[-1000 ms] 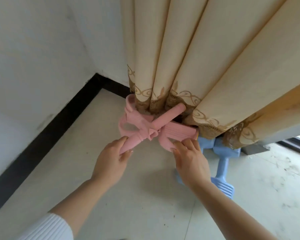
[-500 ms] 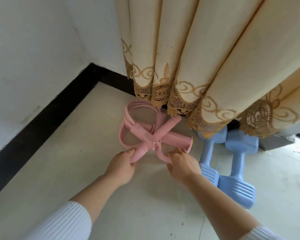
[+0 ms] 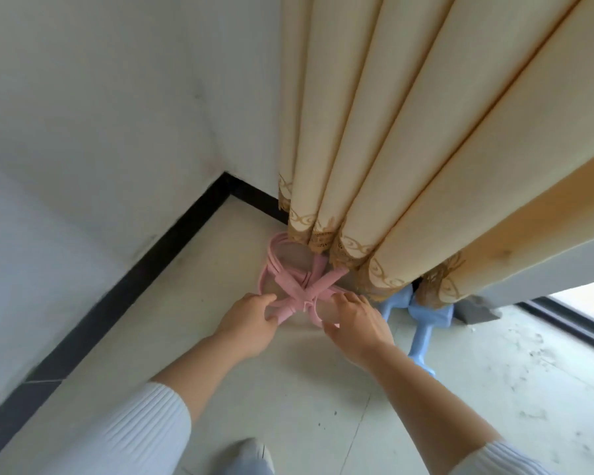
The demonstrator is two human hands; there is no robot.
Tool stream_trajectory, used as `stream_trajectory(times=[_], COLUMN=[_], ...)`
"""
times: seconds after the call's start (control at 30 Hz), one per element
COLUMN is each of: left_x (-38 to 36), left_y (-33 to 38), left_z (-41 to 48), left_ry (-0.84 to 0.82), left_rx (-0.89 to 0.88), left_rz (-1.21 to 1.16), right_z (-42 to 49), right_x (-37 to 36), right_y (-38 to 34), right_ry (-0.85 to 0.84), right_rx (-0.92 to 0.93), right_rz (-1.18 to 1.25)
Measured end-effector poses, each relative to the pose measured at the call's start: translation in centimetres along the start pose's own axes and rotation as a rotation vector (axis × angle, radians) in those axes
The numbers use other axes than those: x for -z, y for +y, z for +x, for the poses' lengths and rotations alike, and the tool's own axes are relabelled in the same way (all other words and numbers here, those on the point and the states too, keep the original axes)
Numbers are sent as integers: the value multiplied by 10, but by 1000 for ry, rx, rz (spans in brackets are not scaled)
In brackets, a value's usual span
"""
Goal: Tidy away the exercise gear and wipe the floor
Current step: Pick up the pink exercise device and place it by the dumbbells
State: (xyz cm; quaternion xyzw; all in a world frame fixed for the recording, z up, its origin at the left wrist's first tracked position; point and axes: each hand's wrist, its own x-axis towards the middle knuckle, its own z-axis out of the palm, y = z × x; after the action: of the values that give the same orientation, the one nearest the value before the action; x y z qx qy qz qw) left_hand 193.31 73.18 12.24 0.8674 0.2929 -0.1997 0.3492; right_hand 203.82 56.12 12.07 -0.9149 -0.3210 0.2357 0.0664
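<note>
Floor corner under curtain [image 3: 426, 149]: pink resistance band [image 3: 290, 286] parked beside blue dumbbells [image 3: 422, 323], left hand [image 3: 251, 320] pinching foam handle, right hand [image 3: 354, 317] clamped on loop; stowing step, next: release, then wipe.

Your way along the floor [image 3: 172, 337] stays open; the curtain [image 3: 408, 166] hem and blue dumbbells [image 3: 422, 323] crowd the corner's right.
</note>
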Motion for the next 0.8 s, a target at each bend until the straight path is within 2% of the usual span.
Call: stream_trajectory(times=[0.23,0.43,0.57,0.8], left_x=[124,175,171,93], left_y=[77,122,140,184], left_z=[-187,-336,-424,-591], left_ry=[132,322,436,599], left_rx=[161,278,368,493], left_rz=[-243,-352,-346,-413], right_z=[-103,-204,-281,-434], right_x=[171,269,295,315], right_y=[-94,-152,-163,-155], right_ry=[-14,-11,-50,-113], right_rx=[93,246,363,573], right_rz=[96,85,45,-89])
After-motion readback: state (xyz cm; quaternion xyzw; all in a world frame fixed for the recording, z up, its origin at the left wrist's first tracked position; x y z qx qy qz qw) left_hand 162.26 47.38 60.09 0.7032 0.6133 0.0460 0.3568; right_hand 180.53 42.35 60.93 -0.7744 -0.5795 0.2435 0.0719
